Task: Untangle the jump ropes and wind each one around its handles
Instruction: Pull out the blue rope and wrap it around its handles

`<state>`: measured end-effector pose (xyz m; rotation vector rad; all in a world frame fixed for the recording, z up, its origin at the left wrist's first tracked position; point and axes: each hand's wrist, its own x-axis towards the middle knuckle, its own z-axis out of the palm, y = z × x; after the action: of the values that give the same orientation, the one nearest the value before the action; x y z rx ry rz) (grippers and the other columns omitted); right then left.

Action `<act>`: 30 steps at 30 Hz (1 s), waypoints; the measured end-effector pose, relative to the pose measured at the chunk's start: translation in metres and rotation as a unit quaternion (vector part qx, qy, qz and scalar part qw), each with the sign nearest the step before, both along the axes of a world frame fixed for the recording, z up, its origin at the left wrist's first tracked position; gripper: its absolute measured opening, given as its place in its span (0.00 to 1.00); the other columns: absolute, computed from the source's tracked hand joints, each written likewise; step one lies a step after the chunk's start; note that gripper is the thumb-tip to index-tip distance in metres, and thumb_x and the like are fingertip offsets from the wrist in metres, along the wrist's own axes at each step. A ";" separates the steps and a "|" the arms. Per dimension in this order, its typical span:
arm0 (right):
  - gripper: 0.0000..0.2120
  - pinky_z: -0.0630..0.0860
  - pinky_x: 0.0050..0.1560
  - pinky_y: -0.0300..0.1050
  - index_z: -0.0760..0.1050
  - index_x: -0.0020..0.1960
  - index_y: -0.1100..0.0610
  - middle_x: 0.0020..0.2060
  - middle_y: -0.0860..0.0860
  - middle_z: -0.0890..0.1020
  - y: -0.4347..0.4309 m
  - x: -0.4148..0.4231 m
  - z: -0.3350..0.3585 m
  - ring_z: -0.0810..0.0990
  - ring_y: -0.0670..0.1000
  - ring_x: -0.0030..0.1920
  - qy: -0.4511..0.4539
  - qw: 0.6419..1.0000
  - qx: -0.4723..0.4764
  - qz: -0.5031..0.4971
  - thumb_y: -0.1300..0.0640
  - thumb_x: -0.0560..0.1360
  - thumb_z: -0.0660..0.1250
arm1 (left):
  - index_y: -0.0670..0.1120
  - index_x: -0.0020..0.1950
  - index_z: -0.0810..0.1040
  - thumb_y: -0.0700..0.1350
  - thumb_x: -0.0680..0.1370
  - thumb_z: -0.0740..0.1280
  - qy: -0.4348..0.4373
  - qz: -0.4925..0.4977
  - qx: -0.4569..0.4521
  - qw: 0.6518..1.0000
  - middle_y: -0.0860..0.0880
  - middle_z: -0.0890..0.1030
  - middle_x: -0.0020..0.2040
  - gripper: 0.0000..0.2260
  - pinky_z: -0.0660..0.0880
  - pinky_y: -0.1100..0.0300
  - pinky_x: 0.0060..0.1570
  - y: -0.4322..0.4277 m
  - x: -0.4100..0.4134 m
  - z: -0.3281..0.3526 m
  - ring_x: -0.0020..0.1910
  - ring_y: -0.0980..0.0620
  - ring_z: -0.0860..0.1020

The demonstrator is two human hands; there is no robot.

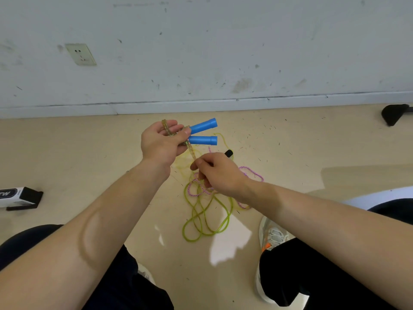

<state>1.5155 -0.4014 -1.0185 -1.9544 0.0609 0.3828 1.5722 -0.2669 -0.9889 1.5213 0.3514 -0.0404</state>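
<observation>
My left hand (pixel 162 144) grips two blue handles (pixel 203 133) side by side, their ends pointing right, with a beaded amber rope (pixel 168 129) looped over the fingers. That rope runs down to my right hand (pixel 218 173), which pinches it just below the left hand. On the floor beneath lies a tangle of a green rope (pixel 202 222), a thin yellow rope (pixel 223 139) and a pink-and-purple braided rope (pixel 251 172). A black handle tip (pixel 228 153) pokes out behind my right hand.
A black-and-white box (pixel 20 198) lies on the floor at the left. A black object (pixel 393 114) sits by the baseboard at the far right. My knees and a white shoe (pixel 272 236) frame the ropes; a wall with a socket (pixel 81 54) is ahead.
</observation>
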 end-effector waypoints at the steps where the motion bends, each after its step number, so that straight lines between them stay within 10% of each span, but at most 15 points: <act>1: 0.14 0.75 0.41 0.45 0.78 0.45 0.54 0.34 0.48 0.77 -0.004 0.003 -0.003 0.75 0.48 0.33 0.008 1.000 0.012 0.009 0.52 0.83 0.58 | 0.42 0.58 0.78 0.36 0.73 0.76 0.005 -0.006 -0.007 1.000 0.47 0.83 0.52 0.15 0.83 0.58 0.42 0.001 0.000 0.001 0.43 0.54 0.83; 8: 0.18 0.63 0.30 0.38 0.72 0.35 0.54 0.21 0.41 0.70 -0.043 0.026 -0.004 0.66 0.43 0.25 -0.051 0.985 -0.148 0.077 0.46 0.80 0.64 | 0.42 0.56 0.80 0.36 0.73 0.75 0.050 -0.144 -0.015 0.988 0.46 0.85 0.53 0.13 0.84 0.55 0.42 0.020 0.005 0.011 0.42 0.52 0.85; 14: 0.09 0.67 0.35 0.44 0.78 0.41 0.58 0.33 0.51 0.79 -0.059 0.041 0.014 0.73 0.50 0.33 -0.096 0.953 -0.237 0.161 0.60 0.78 0.64 | 0.42 0.57 0.80 0.35 0.73 0.75 0.035 -0.291 0.077 0.953 0.47 0.86 0.52 0.14 0.84 0.53 0.42 0.023 0.003 0.020 0.46 0.49 0.85; 23: 0.15 0.66 0.32 0.41 0.81 0.41 0.63 0.32 0.54 0.70 -0.066 0.049 0.024 0.67 0.54 0.36 0.040 0.990 -0.028 0.131 0.58 0.79 0.61 | 0.42 0.55 0.81 0.33 0.71 0.76 -0.083 -0.384 0.306 0.867 0.48 0.84 0.48 0.15 0.80 0.63 0.35 0.019 0.001 0.012 0.35 0.61 0.82; 30: 0.09 0.68 0.29 0.38 0.85 0.48 0.59 0.29 0.47 0.80 -0.046 0.036 0.025 0.71 0.47 0.27 -0.014 0.997 -0.007 0.078 0.56 0.80 0.67 | 0.45 0.54 0.80 0.35 0.71 0.77 -0.173 -0.271 0.383 0.866 0.51 0.83 0.46 0.14 0.75 0.73 0.38 0.021 0.006 -0.004 0.42 0.61 0.80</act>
<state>1.5515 -0.4473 -0.9932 -1.9842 -0.1073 0.4588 1.5779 -0.2462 -0.9926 2.3345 -0.4222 -0.0746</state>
